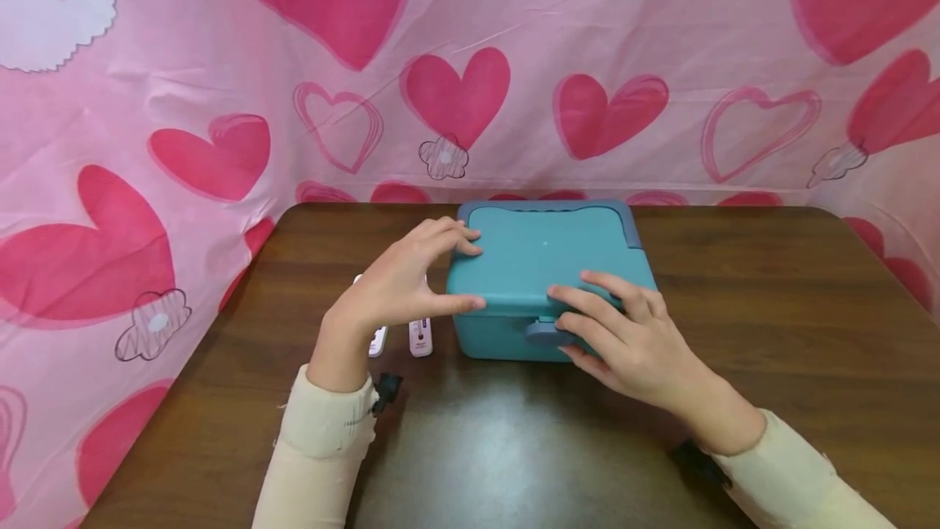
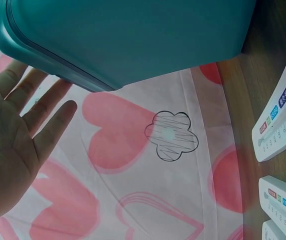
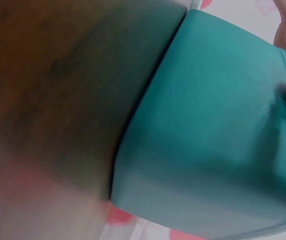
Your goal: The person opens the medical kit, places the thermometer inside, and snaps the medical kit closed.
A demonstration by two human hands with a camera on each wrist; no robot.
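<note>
A teal lunch box (image 1: 547, 247) with a lid and a blue-grey front latch (image 1: 547, 335) stands on the table. My left hand (image 1: 404, 280) is at its left side, fingertips over the lid's left edge and thumb by the front left corner. In the left wrist view the fingers of that hand (image 2: 20, 130) are spread, their tips partly hidden by the box. My right hand (image 1: 631, 341) is at the front, with fingers on the lid's front edge and on the latch. Its thumb sits under the latch, seen from below in the right wrist view.
White test cassettes (image 1: 421, 338) with coloured labels lie on the table to the left of the box, partly behind the left hand. The dark wooden table (image 1: 749, 308) extends to a pink cloth backdrop (image 1: 529, 31) with hearts. A small black device (image 1: 387, 390) is strapped at the left wrist.
</note>
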